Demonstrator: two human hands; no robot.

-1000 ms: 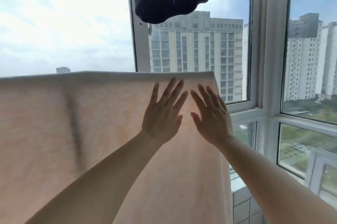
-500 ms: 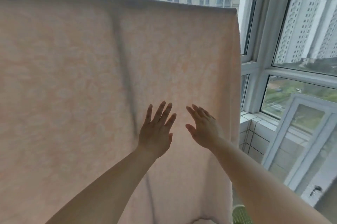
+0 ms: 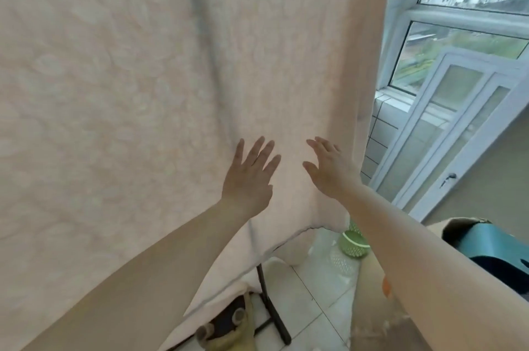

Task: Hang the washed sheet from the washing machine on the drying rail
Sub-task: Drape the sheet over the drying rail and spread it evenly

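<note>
So both my hands have slid down the sheet (image 3: 143, 93) since a second ago — back then they were flat up near the top fold by the rail, now they're way down near the bottom hem. My left hand (image 3: 248, 179) has its fingers spread and straight against the cloth, holding nothing. My right hand (image 3: 329, 170) sits just beside it toward the sheet's right edge, also spread, fingers straight, gripping nothing; can't tell if the palm is pressing or just brushing. I read that as a smoothing stroke top to bottom, meaning the hanging is basically done — the sheet is draped and hangs well down, though the rail itself is out of view above.

Below the sheet's hem there's a dark stand leg (image 3: 269, 305) on the tiled floor, and some tan bundle (image 3: 226, 325) next to its foot. Right of the hem sits a green basket (image 3: 353, 244), further right a teal bin (image 3: 495, 250). Beyond the sheet's right edge is the window frame (image 3: 400, 44). The hem hangs close to that stand leg, so it could snag or bunch there.
</note>
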